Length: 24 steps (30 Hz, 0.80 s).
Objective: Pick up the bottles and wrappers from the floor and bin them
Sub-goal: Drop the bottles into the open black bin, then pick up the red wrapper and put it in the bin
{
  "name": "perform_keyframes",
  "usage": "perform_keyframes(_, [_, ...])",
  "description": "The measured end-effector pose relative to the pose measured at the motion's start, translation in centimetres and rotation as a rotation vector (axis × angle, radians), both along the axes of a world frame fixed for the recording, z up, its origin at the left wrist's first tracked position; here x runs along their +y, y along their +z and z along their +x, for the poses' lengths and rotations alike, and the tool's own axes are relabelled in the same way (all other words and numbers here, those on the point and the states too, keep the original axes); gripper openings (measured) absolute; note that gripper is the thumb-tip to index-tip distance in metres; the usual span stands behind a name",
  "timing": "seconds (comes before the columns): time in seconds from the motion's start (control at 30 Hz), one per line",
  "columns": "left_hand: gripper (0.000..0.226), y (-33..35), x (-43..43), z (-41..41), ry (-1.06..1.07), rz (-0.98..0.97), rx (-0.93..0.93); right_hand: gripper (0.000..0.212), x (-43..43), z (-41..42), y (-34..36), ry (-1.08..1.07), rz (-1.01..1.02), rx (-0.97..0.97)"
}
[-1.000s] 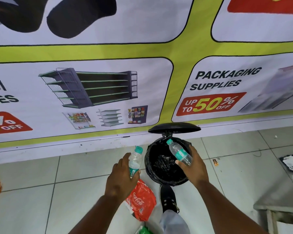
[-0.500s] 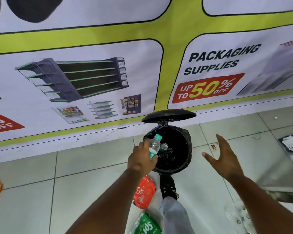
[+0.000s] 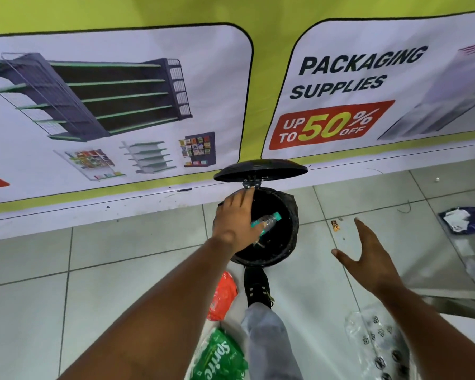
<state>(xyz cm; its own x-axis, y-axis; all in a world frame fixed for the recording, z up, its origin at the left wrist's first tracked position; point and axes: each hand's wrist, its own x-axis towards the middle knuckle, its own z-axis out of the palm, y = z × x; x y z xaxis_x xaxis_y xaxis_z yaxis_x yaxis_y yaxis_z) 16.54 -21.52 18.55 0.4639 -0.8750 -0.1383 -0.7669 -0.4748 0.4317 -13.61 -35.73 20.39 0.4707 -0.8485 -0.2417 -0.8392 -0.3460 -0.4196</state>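
At frame centre, the left hand [image 3: 235, 218] spreads over the open black bin [image 3: 292, 215], a bottle [image 3: 268, 221] below it; the right hand [image 3: 368, 256] hovers open-palmed.

Glossy pale ceramic floor tiles [image 3: 121, 270] reflect light. The round black plastic bin [image 3: 292, 212] carries a crinkled shiny black liner; its lid [image 3: 261, 168] looks matt. The clear plastic bottle [image 3: 269, 220] and clear printed plastic wrapper [image 3: 373, 341] glisten.

One bottle [image 3: 266, 221], one bin [image 3: 292, 215], four wrappers [image 3: 222, 293].
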Motion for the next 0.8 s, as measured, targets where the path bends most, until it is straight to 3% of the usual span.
perform_keyframes(0.2, [0.101,-2.0,6.9,3.7,0.071,0.113,-0.077,0.089,0.6,2.5,-0.5,0.062,0.028,-0.013])
perform_keyframes(0.37, [0.1,-2.9,12.6,6.4,0.15,0.181,-0.067,0.077,3.1,8.3,-0.9,0.67,-0.068,0.104])
perform_keyframes(0.43, [0.099,-3.4,14.5,7.1,0.155,0.189,-0.067,0.075,5.6,11.6,-2.1,0.801,-0.054,0.131])
perform_keyframes(0.67, [0.096,-8.5,21.4,9.4,0.125,0.197,-0.076,0.071,15.7,22.3,-13.3,1.102,0.107,0.21])
perform_keyframes(0.8, [0.096,-15.2,26.1,10.4,0.159,0.219,-0.063,0.072,20.0,26.5,-23.0,1.092,0.198,0.377])
